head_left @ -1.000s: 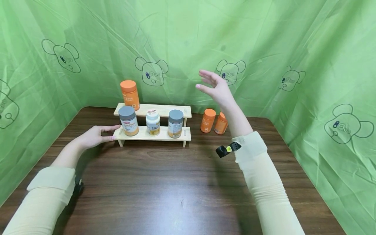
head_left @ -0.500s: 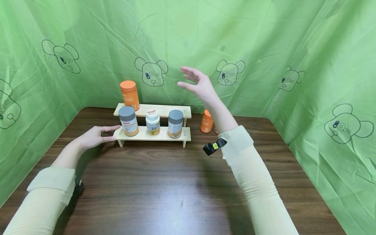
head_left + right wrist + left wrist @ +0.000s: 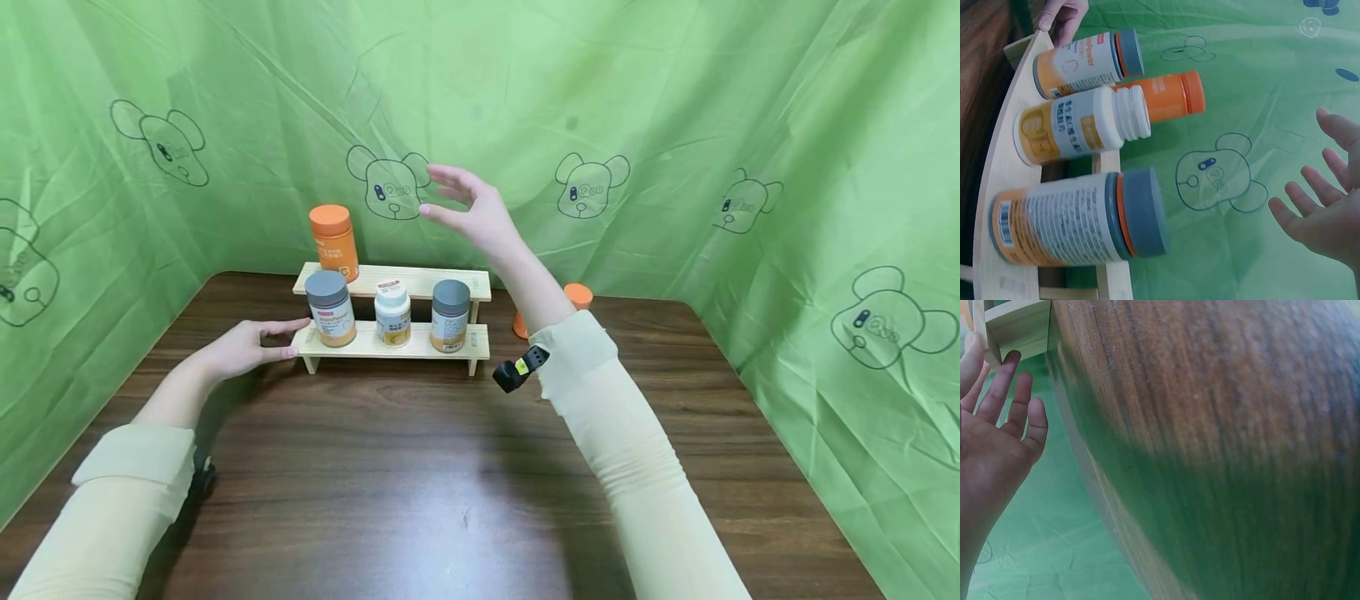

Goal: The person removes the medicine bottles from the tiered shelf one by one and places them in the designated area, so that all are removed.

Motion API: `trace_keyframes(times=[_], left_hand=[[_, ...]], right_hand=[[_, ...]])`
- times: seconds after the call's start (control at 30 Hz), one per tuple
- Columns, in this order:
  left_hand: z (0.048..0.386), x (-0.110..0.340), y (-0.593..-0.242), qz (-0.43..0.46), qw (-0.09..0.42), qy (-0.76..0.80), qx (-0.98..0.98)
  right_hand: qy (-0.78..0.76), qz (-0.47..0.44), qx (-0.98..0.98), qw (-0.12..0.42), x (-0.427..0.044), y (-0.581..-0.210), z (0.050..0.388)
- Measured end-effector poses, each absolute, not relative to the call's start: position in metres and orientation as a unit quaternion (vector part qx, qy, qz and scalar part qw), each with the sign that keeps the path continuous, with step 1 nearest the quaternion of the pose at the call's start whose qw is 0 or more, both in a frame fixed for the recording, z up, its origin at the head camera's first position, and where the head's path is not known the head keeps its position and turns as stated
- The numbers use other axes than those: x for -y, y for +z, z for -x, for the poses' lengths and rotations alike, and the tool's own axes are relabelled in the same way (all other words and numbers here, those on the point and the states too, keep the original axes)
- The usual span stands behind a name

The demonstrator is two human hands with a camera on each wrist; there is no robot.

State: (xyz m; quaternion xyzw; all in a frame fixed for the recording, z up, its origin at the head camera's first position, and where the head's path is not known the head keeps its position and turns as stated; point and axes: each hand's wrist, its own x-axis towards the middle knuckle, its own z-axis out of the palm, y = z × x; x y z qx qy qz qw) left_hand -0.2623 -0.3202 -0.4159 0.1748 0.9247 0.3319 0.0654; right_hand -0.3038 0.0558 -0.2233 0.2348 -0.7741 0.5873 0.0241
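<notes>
My left hand (image 3: 234, 352) pinches the left end of the two-tier wooden rack (image 3: 390, 353) between thumb and forefinger; the other fingers (image 3: 1019, 403) spread below in the left wrist view. On the lower tier stand a grey-capped bottle (image 3: 332, 320), a white bottle (image 3: 393, 321) and another grey-capped bottle (image 3: 450, 322). An orange bottle (image 3: 336, 250) occupies the upper tier's left end. My right hand (image 3: 480, 212) hangs empty above and behind the rack's right half, fingers spread and slightly bent, touching nothing; the right wrist view shows this hand (image 3: 1329, 206) facing the bottles.
Right of the rack, two orange bottles stand on the brown table (image 3: 420, 467), one with its cap (image 3: 577, 295) visible, the other (image 3: 520, 326) mostly behind my right forearm. A green cloth (image 3: 480, 83) encloses the table's back and sides.
My right hand has moved left, from above the two loose orange bottles to above the rack, and its forearm now covers much of them. The left hand and rack have stayed put.
</notes>
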Motion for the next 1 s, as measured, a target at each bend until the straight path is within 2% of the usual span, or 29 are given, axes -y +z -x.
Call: trace_keyframes(times=[0.57, 1.0], left_hand=[[0.256, 0.315, -0.410, -0.166, 0.074, 0.337, -0.924], [0.254, 0.316, -0.409, -0.157, 0.080, 0.340, -0.924]], right_hand=[[0.579, -0.249, 0.776, 0.017, -0.009, -0.236, 0.308], [0.561, -0.256, 0.787, -0.015, 0.021, -0.262, 0.319]])
